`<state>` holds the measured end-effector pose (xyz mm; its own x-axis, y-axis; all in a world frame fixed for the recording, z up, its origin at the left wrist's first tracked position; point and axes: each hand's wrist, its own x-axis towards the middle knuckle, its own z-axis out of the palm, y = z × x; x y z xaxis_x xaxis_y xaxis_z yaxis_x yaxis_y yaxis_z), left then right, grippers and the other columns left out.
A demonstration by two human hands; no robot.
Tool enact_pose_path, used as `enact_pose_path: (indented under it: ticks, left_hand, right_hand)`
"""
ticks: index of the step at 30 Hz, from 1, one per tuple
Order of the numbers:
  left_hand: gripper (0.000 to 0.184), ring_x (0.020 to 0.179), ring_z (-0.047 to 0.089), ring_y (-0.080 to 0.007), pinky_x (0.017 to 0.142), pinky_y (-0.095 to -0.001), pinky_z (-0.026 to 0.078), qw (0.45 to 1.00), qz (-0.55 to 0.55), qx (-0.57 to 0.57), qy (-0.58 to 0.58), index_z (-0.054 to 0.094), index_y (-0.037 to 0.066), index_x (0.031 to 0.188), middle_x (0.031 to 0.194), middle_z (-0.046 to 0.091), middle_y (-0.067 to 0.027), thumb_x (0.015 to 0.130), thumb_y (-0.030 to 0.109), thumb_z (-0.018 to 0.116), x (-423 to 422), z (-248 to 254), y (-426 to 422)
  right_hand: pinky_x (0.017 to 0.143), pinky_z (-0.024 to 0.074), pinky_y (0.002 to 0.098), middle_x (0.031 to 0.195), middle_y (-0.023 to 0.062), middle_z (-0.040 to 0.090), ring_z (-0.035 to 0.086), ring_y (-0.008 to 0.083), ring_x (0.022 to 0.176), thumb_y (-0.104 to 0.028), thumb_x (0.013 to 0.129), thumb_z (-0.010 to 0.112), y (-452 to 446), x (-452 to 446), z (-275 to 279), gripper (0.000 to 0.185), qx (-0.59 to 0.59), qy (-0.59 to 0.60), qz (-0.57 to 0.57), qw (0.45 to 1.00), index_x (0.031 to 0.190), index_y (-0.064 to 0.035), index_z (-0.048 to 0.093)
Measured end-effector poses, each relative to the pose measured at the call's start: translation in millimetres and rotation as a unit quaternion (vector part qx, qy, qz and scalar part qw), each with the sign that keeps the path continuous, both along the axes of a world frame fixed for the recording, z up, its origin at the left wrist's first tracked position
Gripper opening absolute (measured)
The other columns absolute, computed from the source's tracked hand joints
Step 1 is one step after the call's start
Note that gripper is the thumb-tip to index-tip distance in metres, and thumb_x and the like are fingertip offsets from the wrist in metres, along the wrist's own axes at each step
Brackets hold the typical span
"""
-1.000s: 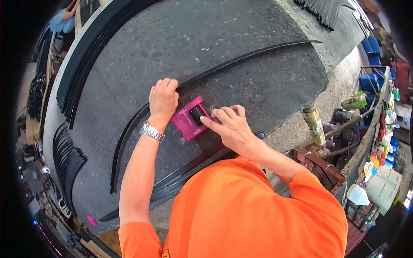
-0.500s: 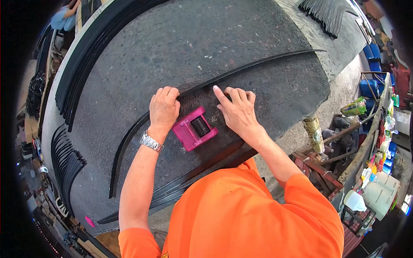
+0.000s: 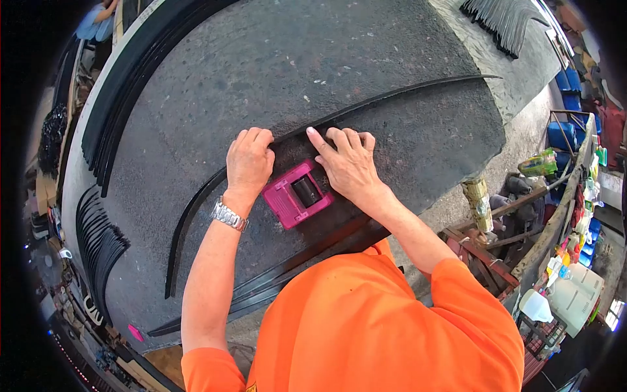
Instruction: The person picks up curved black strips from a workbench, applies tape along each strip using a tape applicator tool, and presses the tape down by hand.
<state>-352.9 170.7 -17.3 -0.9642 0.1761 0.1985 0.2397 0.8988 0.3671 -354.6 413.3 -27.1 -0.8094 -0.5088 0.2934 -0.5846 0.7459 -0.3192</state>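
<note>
A long, thin black rubber strip (image 3: 405, 93) lies curved across the dark worktable (image 3: 241, 72). My left hand (image 3: 249, 163) is closed on the strip near its middle, fingertips hidden from above. To the right, my right hand (image 3: 349, 163) rests with its thumb stretched out to the strip's near edge and the other fingers bent, apart from the thumb. Between my hands, on the near side of the strip, sits a pink plastic dispenser-like device (image 3: 281, 201) with a black roller (image 3: 304, 193) in its opening.
Bundled black strips (image 3: 124, 85) line the table's far left edge, with a fanned bunch (image 3: 98, 248) below them. Another bunch (image 3: 506, 23) lies at the upper right. More strips (image 3: 261, 287) run along the near edge. A small pink piece (image 3: 136, 333) lies at lower left.
My right hand has shifted a little left along the strip, toward my left hand. The left hand stays in place on the strip.
</note>
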Motion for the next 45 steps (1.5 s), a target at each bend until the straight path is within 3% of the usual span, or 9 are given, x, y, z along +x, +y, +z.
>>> enact_pose_path:
  ticks: [3, 11, 24, 27, 31, 36, 45]
  left_hand:
    - [0.016, 0.09, 0.063, -0.033, 0.081, -0.0443, 0.052, 1.0, -0.003, 0.012, 0.001, 0.064, 0.003, 0.092, 0.094, 0.066, -0.0108, 0.077, -0.001, 0.065, -1, 3, 1]
    - [0.017, 0.091, 0.062, -0.033, 0.08, -0.0445, 0.052, 1.0, -0.002, 0.007, 0.001, 0.064, 0.003, 0.093, 0.093, 0.065, -0.0107, 0.076, -0.002, 0.065, -1, 1, 1]
    - [0.021, 0.093, 0.062, -0.0287, 0.08, -0.0425, 0.052, 1.0, 0.002, -0.011, 0.0, 0.064, 0.009, 0.094, 0.095, 0.063, -0.0065, 0.076, 0.001, 0.07, 1, 0, 1]
    - [0.017, 0.09, 0.062, -0.0319, 0.08, -0.0437, 0.052, 1.0, 0.006, 0.005, -0.002, 0.064, 0.004, 0.092, 0.094, 0.065, -0.0098, 0.076, -0.002, 0.066, 0, 2, 2]
    - [0.017, 0.09, 0.062, -0.032, 0.08, -0.0435, 0.052, 1.0, 0.006, 0.004, 0.002, 0.063, 0.004, 0.092, 0.094, 0.065, -0.0099, 0.077, -0.001, 0.066, 1, 2, 2]
    - [0.02, 0.093, 0.062, -0.0285, 0.08, -0.0419, 0.052, 1.0, 0.002, -0.014, -0.002, 0.064, 0.009, 0.094, 0.094, 0.063, -0.0066, 0.077, 0.002, 0.069, 0, 1, 1]
    - [0.02, 0.092, 0.062, -0.0285, 0.08, -0.042, 0.052, 1.0, 0.003, -0.014, 0.007, 0.064, 0.009, 0.094, 0.094, 0.064, -0.0065, 0.076, 0.001, 0.069, 0, 0, 1]
  right_hand:
    - [0.093, 0.0336, 0.0455, 0.119, 0.0032, 0.054, 0.053, 0.0225, 0.11, -0.024, 0.086, 0.076, 6, -2, 3, 0.063, -0.003, 0.005, -0.015, 1.0, 0.146, -0.0176, 0.056]
    - [0.092, 0.0328, 0.0451, 0.12, 0.004, 0.054, 0.053, 0.0225, 0.11, -0.025, 0.086, 0.077, 29, -10, 2, 0.065, 0.033, 0.03, -0.081, 0.996, 0.147, -0.0155, 0.056]
    - [0.095, 0.0331, 0.0453, 0.12, 0.0033, 0.053, 0.053, 0.0222, 0.112, -0.024, 0.084, 0.076, 4, -1, 3, 0.065, 0.015, 0.016, -0.026, 0.999, 0.145, -0.0174, 0.057]
    - [0.094, 0.0328, 0.0445, 0.119, 0.0034, 0.053, 0.053, 0.0216, 0.11, -0.026, 0.084, 0.077, 18, -6, 4, 0.066, 0.029, 0.016, -0.056, 0.998, 0.146, -0.0163, 0.057]
    - [0.092, 0.0327, 0.0445, 0.118, 0.0031, 0.053, 0.052, 0.0214, 0.108, -0.029, 0.084, 0.078, 30, -10, 3, 0.067, 0.056, 0.036, -0.086, 0.994, 0.146, -0.0163, 0.057]
    - [0.094, 0.0329, 0.0453, 0.118, 0.0032, 0.053, 0.052, 0.0217, 0.11, -0.028, 0.084, 0.078, 17, -6, 4, 0.066, 0.036, 0.022, -0.051, 0.998, 0.145, -0.0178, 0.057]
    - [0.096, 0.0333, 0.046, 0.118, 0.0038, 0.053, 0.052, 0.0226, 0.112, -0.026, 0.085, 0.076, -9, 0, 0, 0.061, 0.016, 0.032, -0.004, 0.999, 0.143, -0.0198, 0.059]
